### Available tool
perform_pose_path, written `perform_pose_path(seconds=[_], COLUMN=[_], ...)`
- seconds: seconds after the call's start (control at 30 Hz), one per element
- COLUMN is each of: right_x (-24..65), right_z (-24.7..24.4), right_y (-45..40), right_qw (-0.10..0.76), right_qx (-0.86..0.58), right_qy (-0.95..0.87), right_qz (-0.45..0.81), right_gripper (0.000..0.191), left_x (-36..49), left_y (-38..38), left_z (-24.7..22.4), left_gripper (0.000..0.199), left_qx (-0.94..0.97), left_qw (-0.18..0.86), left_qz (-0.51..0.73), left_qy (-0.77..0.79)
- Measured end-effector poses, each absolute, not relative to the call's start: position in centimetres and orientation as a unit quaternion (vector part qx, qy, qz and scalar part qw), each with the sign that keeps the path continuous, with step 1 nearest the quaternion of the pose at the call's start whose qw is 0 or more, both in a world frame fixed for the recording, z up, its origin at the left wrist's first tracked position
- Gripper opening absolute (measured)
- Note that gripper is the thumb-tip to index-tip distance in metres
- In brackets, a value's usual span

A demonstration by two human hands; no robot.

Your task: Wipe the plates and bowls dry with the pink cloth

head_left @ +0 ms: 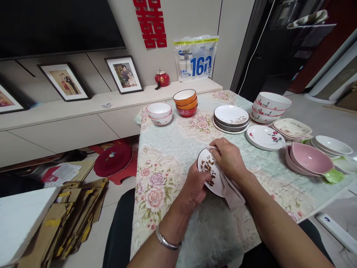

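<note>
A white plate [214, 180] with brown flowers and a dark rim is held tilted above the near part of the table. My left hand [196, 182] grips its left edge, thumb lying over the painted flowers. Against the plate's right side, my right hand [227, 156] presses a pale pinkish cloth [233, 193], whose loose end hangs down below. Just beyond my hands stands a stack of similar brown-flowered plates [231, 114]. To its right lie several white plates with red flowers [264, 137].
White bowls [158, 113] and orange and red bowls [185, 100] stand at the table's far left. On the right are stacked white bowls [270, 106], squarish dishes [291, 128], pink bowls [311, 158] and small white bowls [331, 145]. A flowered tablecloth [158, 182] covers the table.
</note>
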State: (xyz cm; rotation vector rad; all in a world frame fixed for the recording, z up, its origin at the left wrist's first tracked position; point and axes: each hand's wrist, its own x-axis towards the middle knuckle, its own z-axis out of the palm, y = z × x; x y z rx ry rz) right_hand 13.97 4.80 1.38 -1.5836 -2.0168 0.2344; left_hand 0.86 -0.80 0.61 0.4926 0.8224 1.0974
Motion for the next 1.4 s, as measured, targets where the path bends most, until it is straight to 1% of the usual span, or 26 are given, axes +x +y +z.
perform_pose_path(seconds=[0.07,0.2,0.27,0.33,0.47,0.53,0.6,0.67,0.77,0.83,0.97,1.0,1.07,1.17,1.23,1.3,1.4], right_x=[13.5,12.5,12.6,13.2,14.3,14.1,13.4,12.8,12.5,13.0,14.7,15.1,15.6,15.7,15.7,15.8,16.1], right_z=[1.6,2.1,2.3,2.3,2.1,2.1,2.1,2.3,2.5,2.4,1.8,1.7,1.6,1.6,1.7,1.8,1.7], right_y=[4.4,3.8,4.0,4.4,4.9,4.8,4.4,4.1,3.9,4.2,5.2,5.4,5.6,5.7,5.6,5.7,5.9], right_qw=[0.285,0.290,0.279,0.266,0.246,0.251,0.270,0.284,0.282,0.277,0.286,0.288,0.285,0.283,0.296,0.303,0.297], right_qx=[-0.556,-0.438,-0.419,-0.459,-0.589,-0.597,-0.557,-0.489,-0.423,-0.437,-0.503,-0.507,-0.506,-0.514,-0.531,-0.561,-0.609], right_qy=[-0.774,-0.825,-0.830,-0.818,-0.760,-0.754,-0.774,-0.804,-0.826,-0.825,-0.806,-0.802,-0.794,-0.770,-0.754,-0.736,-0.712], right_qz=[0.108,0.210,0.239,0.224,0.125,0.108,0.132,0.183,0.242,0.229,0.125,0.129,0.181,0.251,0.249,0.228,0.185], right_gripper=[0.014,0.013,0.014,0.012,0.012,0.013,0.011,0.010,0.011,0.011,0.008,0.008,0.008,0.008,0.009,0.010,0.013], left_x=[0.8,0.6,0.6,0.6,0.8,0.8,0.8,0.7,0.6,0.6,0.5,0.5,0.4,0.4,0.5,0.6,0.7], left_y=[-0.7,-0.5,-0.5,-0.6,-0.8,-0.9,-0.8,-0.8,-0.7,-0.7,-0.7,-0.8,-0.8,-0.9,-0.9,-1.0,-0.8], left_z=[0.4,0.0,0.1,0.4,0.9,0.9,0.7,0.5,0.5,0.6,1.0,1.0,1.1,1.2,1.3,1.4,1.2], left_gripper=[0.046,0.039,0.038,0.041,0.048,0.048,0.047,0.045,0.041,0.040,0.046,0.048,0.049,0.044,0.045,0.050,0.055], left_qx=[0.229,0.230,0.228,0.226,0.232,0.234,0.231,0.229,0.231,0.231,0.227,0.228,0.225,0.208,0.199,0.195,0.187], left_qw=[0.744,0.736,0.735,0.737,0.745,0.745,0.744,0.743,0.739,0.738,0.745,0.746,0.751,0.762,0.764,0.760,0.742], left_qz=[0.502,0.507,0.507,0.503,0.496,0.496,0.496,0.495,0.495,0.494,0.490,0.490,0.486,0.478,0.484,0.504,0.533], left_qy=[0.376,0.384,0.388,0.390,0.382,0.380,0.383,0.388,0.395,0.398,0.392,0.390,0.386,0.385,0.377,0.362,0.360])
